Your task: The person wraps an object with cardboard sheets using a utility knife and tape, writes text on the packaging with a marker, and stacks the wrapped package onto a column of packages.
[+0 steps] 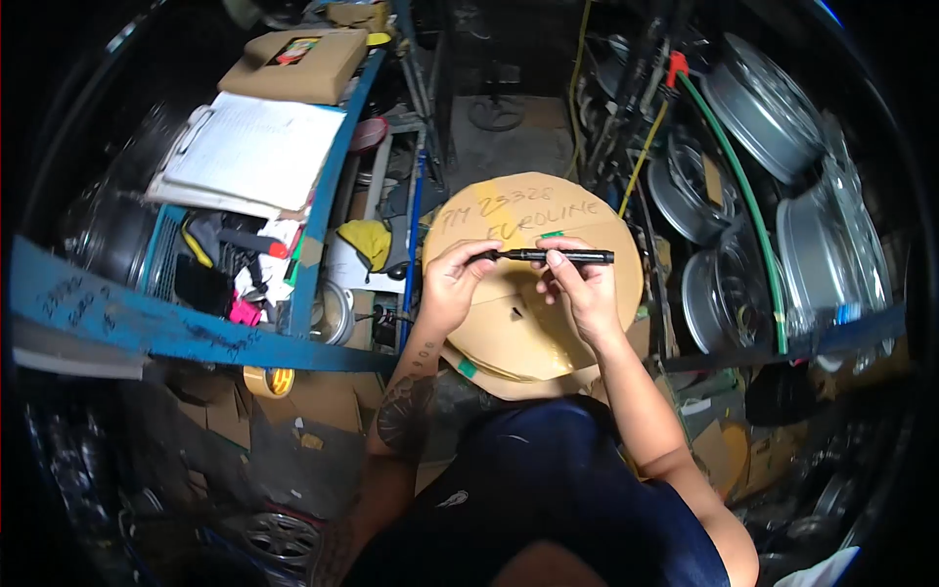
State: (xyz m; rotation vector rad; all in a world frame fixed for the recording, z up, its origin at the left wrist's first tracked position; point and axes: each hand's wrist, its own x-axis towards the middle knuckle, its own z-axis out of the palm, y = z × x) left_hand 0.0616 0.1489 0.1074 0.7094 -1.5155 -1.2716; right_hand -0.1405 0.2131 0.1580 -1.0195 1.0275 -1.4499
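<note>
A black marker (pixel 577 256) lies level across the space between my two hands, above a round cardboard disc (pixel 597 338). My right hand (pixel 590 293) grips its barrel with thumb and fingers. At the other end, my left hand (pixel 450 289) pinches the narrow dark tip end; whether the cap is on or just off cannot be told. Handwriting on the disc's far part reads roughly "7M 23328 EUROLINE". Green tape shows at its edge, and a small dark hole or mark sits near its middle.
A blue shelf (pixel 196 328) on the left carries a clipboard with papers (pixel 254 152), a cardboard box (pixel 293 64) and a blue basket (pixel 164 259). Tape (pixel 266 382) hangs below it. Several metal wheel rims (pixel 763 108) fill the rack at right, beside a green hose (pixel 748 186).
</note>
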